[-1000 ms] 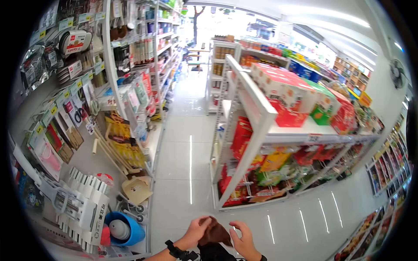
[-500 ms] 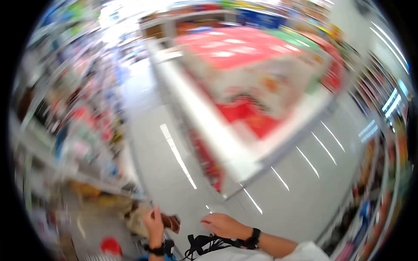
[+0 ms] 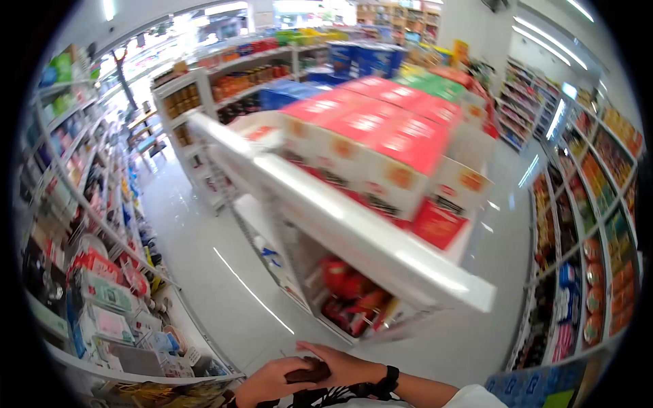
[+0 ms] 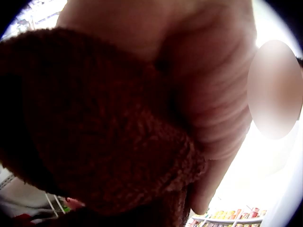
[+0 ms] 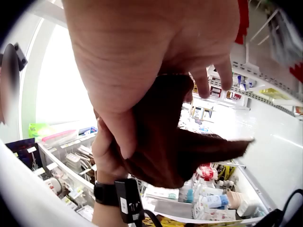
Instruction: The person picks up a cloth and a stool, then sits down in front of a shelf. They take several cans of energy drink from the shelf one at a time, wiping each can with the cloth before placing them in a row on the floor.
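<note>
We see that the brown fuzzy cloth (image 3: 310, 371) is held between the two hands, low in front of the body, where the left hand (image 3: 269, 382) grips it from one side and the right hand (image 3: 345, 368) pinches it with the thumb from the other.

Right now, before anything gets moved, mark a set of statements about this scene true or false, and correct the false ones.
1. The left hand and the right hand are both on the brown cloth. True.
2. The red-topped boxes stand on the floor. False: they are on top of the white shelf unit.
3. A dark strap circles the right wrist. True.
4. The brown cloth lies on the white shelf unit. False: it is held between the hands.
5. Green-topped boxes stand beyond the red-topped ones. True.
</note>
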Tool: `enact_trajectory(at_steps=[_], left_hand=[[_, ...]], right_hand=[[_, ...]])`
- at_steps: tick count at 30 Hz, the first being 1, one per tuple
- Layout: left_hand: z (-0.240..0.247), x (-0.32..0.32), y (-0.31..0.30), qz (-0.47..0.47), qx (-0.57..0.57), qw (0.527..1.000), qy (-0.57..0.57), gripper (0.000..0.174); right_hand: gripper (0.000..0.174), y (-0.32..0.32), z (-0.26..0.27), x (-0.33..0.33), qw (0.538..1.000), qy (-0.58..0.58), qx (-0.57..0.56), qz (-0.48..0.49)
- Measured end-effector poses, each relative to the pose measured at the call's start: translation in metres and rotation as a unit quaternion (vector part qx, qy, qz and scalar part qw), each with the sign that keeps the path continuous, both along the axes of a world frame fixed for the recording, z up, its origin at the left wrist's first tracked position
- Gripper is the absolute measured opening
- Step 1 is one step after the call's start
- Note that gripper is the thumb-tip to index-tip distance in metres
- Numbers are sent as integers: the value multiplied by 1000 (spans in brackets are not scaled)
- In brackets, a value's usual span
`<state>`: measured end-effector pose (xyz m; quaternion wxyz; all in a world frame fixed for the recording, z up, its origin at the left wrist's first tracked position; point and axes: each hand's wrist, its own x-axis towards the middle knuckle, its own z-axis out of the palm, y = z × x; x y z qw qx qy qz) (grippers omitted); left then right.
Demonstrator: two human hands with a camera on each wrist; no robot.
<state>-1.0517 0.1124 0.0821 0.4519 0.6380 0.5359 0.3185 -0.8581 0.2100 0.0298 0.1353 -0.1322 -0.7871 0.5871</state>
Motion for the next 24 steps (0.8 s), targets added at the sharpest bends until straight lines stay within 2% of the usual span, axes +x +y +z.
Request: enact_trajectory(at_steps=[1,2,4,5,7,8,11,12,13,15,16,17,19,21,23,24], left_hand=[[1,-18,2,-15,53,998,-30,31],[2,-38,2,0,69,997,-34,31],[8,-75,3,-15,96,995,-37,28],[10,-96,3,-8,109,993,-38,28],[14,-126,7,54,79,995,-24,28],[17,-140,8,77,92,992,-28,26],[6,-188,23,101,119,988,8,26],[14,-206,29,102,91,990,17,23],[13,-224,38,103,93,990,18,23],[10,-263,58,70,94,988,103,21],[6,-281,67,70,94,988,105,21],[3,-301,74,58,45,988,135,22],[5,-341,95,51,3,984,173,23],[-10,-377,109,6,-74,986,148,24],[-12,-403,119,-13,-46,988,150,23],[-4,-409,123,-9,-28,992,121,19]], right_hand=[[80,4,6,-22,996,4,-70,51],[80,4,1,-46,996,-2,-55,66],[56,-3,-17,-87,979,-73,-155,105],[56,-7,-19,-108,980,-78,-143,111],[38,-12,-5,-141,969,-4,-248,13],[31,-9,3,-157,966,-44,-256,4],[32,5,-22,-199,978,-46,-205,4],[29,-9,36,-219,986,69,-97,-114],[29,2,29,-234,986,70,-96,-113],[33,29,16,-264,996,68,-30,-45],[36,43,24,-268,997,-71,-19,-22],[36,52,16,-282,997,-69,-23,-21],[35,80,13,-316,993,-49,106,-5],[31,94,19,-341,997,-37,56,-28],[25,113,13,-371,997,17,68,16],[22,120,23,-381,995,-20,96,18]])
